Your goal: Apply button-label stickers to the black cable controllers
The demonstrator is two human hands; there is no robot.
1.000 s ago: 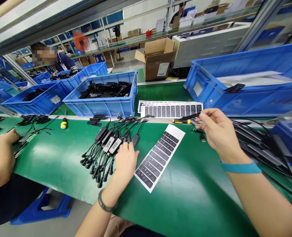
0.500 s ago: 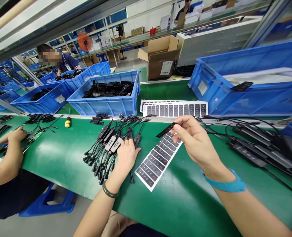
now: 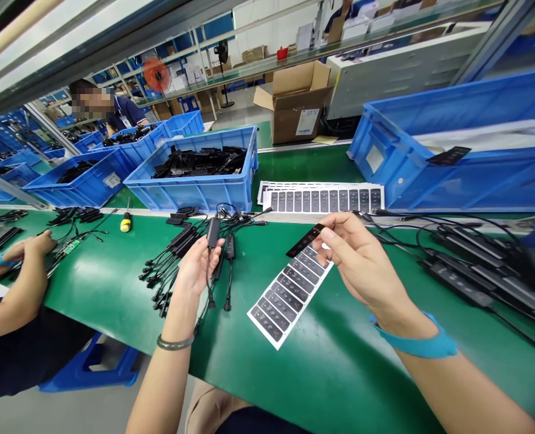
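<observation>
My left hand [image 3: 198, 265] is closed on a small black controller box with cables [image 3: 213, 232], raised a little above the bench. Beside and behind it lie several more cabled controllers [image 3: 181, 241], their plugs pointing towards me. Between thumb and fingertips, my right hand [image 3: 353, 253] pinches a black label sticker [image 3: 304, 240] with small printed marks. Below that hand a white sheet of black stickers [image 3: 281, 296] lies slanted on the green bench [image 3: 339, 374]; the hand hides its upper end.
More sticker sheets [image 3: 326, 199] lie at the back. A blue bin of black parts [image 3: 195, 187] stands behind the controllers, another blue bin [image 3: 466, 175] at right. Cabled black units [image 3: 457, 277] lie on the right. A co-worker's hands [image 3: 36, 247] and a screwdriver [image 3: 125, 222] are left.
My left hand has taken a controller up from the pile and turned over with it, moving left. The other controllers shifted. My right hand stays nearly in place; its sticker has tilted to show more of its face.
</observation>
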